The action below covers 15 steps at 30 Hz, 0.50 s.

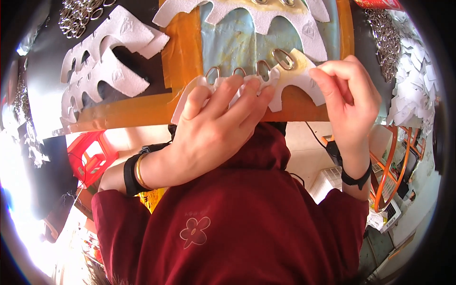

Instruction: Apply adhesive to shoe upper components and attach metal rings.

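Note:
A white scalloped piece (290,90) of felt-like sheet, with yellowish patches, lies along the table's near edge. My left hand (221,116) is spread across its left part, with bent fingertips pressing on the folded tabs; the thumb is hidden. Metal oval rings stick out beyond those fingers, one of them a ring (262,68) beside the index finger. Farther right, a loose-looking oval ring (283,59) rests on an unfolded tab. My right hand (349,92) pinches thumb and index finger together at the piece's right end.
Another scalloped piece (285,21) with rings lies beyond on the blue sheet (232,42), bordered by orange-brown tape (180,47). Stacked white pieces (102,66) are at left. Piles of rings (78,21) sit at both far corners. White scraps (415,80) heap at right; a red stool (95,154) stands below.

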{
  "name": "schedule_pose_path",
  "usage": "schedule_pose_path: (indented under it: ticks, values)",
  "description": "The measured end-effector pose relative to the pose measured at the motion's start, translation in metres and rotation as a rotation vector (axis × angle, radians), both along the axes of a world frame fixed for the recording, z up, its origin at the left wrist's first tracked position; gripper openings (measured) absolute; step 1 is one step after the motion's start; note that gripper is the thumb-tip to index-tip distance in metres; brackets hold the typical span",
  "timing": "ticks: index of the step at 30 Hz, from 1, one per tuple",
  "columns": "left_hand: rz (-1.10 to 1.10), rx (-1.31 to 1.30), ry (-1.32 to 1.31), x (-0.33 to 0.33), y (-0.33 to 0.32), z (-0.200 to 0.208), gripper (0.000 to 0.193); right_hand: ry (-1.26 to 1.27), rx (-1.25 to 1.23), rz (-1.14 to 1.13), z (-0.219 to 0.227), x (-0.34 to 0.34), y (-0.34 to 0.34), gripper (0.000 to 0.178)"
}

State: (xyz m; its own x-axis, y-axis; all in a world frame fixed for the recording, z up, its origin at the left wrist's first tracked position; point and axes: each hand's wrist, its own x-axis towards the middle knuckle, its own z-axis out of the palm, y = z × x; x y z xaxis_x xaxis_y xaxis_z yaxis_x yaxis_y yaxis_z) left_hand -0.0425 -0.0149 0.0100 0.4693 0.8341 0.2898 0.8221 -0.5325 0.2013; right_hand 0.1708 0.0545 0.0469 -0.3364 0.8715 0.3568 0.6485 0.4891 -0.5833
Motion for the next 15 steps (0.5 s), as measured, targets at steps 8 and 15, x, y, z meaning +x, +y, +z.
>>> schedule_pose_path:
  ticks: [8,15]
  values:
    - [0.008,-0.044,-0.068,0.001,0.001,0.005,0.049,-0.139,0.248,0.217,-0.035,-0.004,-0.016,0.023]
    - [-0.044,-0.11,-0.196,-0.014,0.013,0.005,0.046,-0.356,0.18,0.268,-0.027,-0.008,-0.022,0.019]
